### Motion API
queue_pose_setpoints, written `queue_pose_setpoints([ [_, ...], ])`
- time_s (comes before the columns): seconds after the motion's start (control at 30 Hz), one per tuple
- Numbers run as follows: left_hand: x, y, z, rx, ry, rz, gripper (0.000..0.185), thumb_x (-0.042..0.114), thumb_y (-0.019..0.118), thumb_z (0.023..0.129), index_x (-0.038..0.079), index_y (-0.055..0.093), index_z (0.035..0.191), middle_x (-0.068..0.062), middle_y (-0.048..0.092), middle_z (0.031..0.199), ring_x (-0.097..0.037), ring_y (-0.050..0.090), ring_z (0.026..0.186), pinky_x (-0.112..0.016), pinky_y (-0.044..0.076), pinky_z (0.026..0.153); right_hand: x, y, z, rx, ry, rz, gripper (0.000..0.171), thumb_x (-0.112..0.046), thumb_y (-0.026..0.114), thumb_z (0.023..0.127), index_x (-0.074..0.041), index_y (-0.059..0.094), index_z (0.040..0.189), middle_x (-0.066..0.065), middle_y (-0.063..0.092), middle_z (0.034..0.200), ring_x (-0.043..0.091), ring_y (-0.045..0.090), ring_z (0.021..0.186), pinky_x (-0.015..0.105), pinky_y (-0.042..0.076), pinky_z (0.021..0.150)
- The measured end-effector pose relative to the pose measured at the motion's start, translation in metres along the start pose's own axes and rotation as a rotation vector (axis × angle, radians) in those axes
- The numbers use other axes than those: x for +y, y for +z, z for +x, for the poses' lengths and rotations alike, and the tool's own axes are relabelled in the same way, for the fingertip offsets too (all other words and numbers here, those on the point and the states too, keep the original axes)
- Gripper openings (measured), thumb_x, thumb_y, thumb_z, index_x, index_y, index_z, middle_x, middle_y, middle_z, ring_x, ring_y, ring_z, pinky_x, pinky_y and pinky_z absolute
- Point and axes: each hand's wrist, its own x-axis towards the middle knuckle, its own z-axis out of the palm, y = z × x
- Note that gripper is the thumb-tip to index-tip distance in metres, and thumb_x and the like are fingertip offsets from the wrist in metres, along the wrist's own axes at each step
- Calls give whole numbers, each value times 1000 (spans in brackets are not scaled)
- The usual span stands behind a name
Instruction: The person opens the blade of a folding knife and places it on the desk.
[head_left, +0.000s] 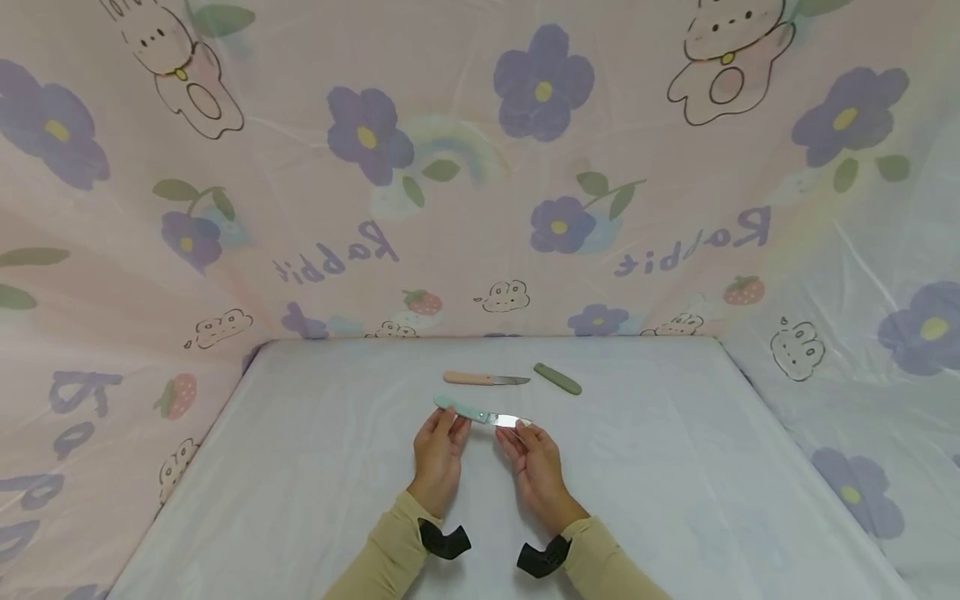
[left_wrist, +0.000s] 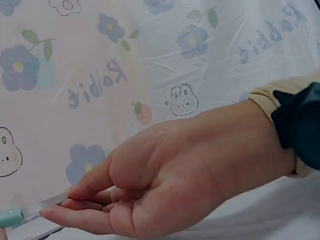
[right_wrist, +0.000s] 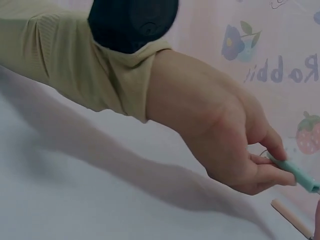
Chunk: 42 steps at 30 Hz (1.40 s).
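Observation:
A mint-green folding knife (head_left: 461, 409) is held up between both hands, its shiny blade (head_left: 506, 420) extended to the right. My left hand (head_left: 437, 454) pinches the handle, with the thumb on top. From the other side, my right hand (head_left: 542, 473) pinches the blade near its tip, thumb above and fingers beneath. The left wrist view shows the right hand (left_wrist: 160, 187) on the blade (left_wrist: 47, 204), with part of the mint handle (left_wrist: 11, 218) at the edge. In the right wrist view, the left hand (right_wrist: 220, 132) grips the mint handle (right_wrist: 297, 174).
Just beyond the hands lies a peach-handled knife (head_left: 468, 378) with its blade out. An olive-green handle (head_left: 557, 378), no blade showing, lies to its right. A white cloth covers the table (head_left: 300, 467); a patterned curtain (head_left: 465, 200) rises behind and at both sides.

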Motion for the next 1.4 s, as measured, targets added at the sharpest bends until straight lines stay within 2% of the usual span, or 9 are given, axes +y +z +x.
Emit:
queue_pose_setpoints([
  [0.23, 1, 4, 0, 26, 29, -39, 41, 1, 54, 93, -14, 38, 128, -18, 48, 110, -21, 59, 89, -38, 46, 89, 5, 5, -5, -10, -30, -20, 20, -3, 47, 97, 5, 36, 111, 17, 56, 104, 23, 63, 97, 36, 47, 90],
  [0.4, 1, 5, 0, 19, 26, -42, 41, 2, 54, 93, -14, 37, 128, -17, 48, 108, -21, 58, 89, -39, 44, 92, 7, 4, -5, -8, -41, -15, 21, -3, 48, 96, 5, 36, 112, 18, 55, 105, 23, 62, 99, 36, 47, 91],
  [0.53, 1, 4, 0, 16, 13, -45, 41, 1, 54, 93, -14, 37, 127, -17, 48, 108, -21, 58, 89, -38, 45, 91, 7, 2, -3, -1, -35, -5, 22, -3, 50, 96, 6, 38, 112, 19, 54, 105, 24, 62, 98, 36, 47, 90],
  [0.73, 2, 3, 4, 23, -35, -39, 42, 0, 57, 91, -11, 39, 127, -18, 48, 111, -23, 58, 94, -34, 48, 88, -2, 0, 3, 41, 1, -57, 28, -5, 55, 93, 6, 42, 115, 21, 56, 109, 24, 63, 98, 34, 48, 89],
  [0.9, 6, 2, 5, 0, -66, -4, 44, 1, 58, 91, -11, 38, 128, -20, 50, 113, -23, 59, 99, -32, 49, 88, -14, -3, 9, 58, 45, -133, 35, -6, 56, 93, 7, 42, 121, 21, 57, 114, 24, 62, 101, 33, 48, 89],
  [1.07, 10, 2, 7, -49, -83, 38, 45, 1, 55, 92, -14, 36, 129, -24, 52, 115, -25, 58, 104, -32, 48, 88, -23, -4, 17, 53, 51, -142, 38, -7, 54, 94, 8, 40, 126, 24, 54, 119, 25, 62, 102, 33, 48, 89],
  [1.27, 15, 3, 12, -53, -120, 109, 44, 3, 56, 92, -15, 37, 128, -24, 56, 113, -24, 61, 102, -31, 49, 88, -26, -6, 30, 46, 52, -190, 38, -8, 55, 94, 8, 40, 125, 21, 56, 114, 23, 63, 99, 31, 49, 87],
  [1.4, 16, 3, 17, -61, -137, 146, 43, 3, 54, 93, -15, 37, 128, -27, 55, 115, -27, 59, 104, -33, 48, 89, -27, -6, 38, 45, 54, -215, 36, -8, 55, 94, 9, 43, 123, 26, 56, 116, 21, 65, 94, 31, 50, 85],
])
